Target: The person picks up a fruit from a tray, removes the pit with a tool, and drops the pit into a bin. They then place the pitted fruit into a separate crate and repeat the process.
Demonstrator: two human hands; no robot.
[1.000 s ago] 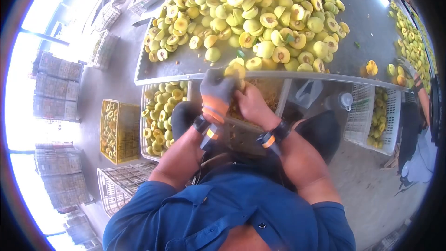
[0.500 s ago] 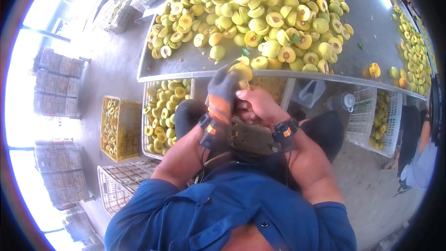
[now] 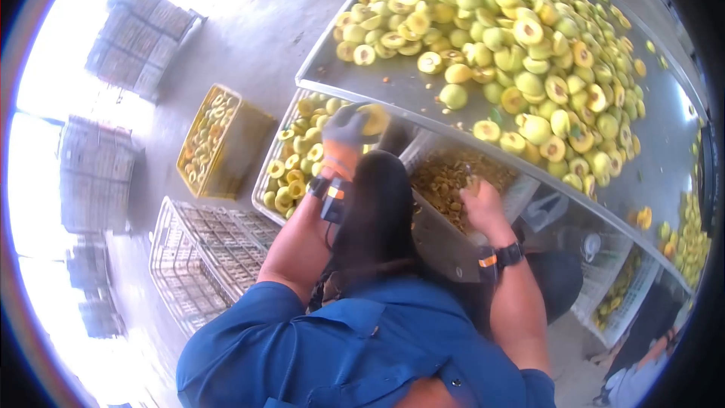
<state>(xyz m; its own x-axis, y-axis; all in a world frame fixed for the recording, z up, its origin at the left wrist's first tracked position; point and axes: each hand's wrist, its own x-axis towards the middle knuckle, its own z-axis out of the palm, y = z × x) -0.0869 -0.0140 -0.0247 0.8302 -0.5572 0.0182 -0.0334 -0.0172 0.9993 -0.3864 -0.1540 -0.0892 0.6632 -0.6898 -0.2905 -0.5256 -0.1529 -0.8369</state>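
My left hand [image 3: 346,132], in a grey and orange glove, holds a yellow fruit half [image 3: 373,119] near the table's metal edge, over the crate of fruit halves [image 3: 293,162]. My bare right hand [image 3: 481,202] is closed around a small tool [image 3: 471,179], blurred at its tip, above a bin of brown pits [image 3: 445,174]. On the metal table [image 3: 332,68] lies a large heap of green-yellow fruit halves [image 3: 529,60], many with their cut faces up.
A yellow crate of fruit [image 3: 249,143] stands on the floor at the left, above a white crate [image 3: 189,257]. Stacked crates [image 3: 94,174] stand farther left. Another person's sleeve [image 3: 638,381] shows at the lower right, near a fruit crate [image 3: 615,295].
The view has turned. My hands have moved apart: the left with the fruit half towards the fruit crate, the right with the tool over the pit bin.
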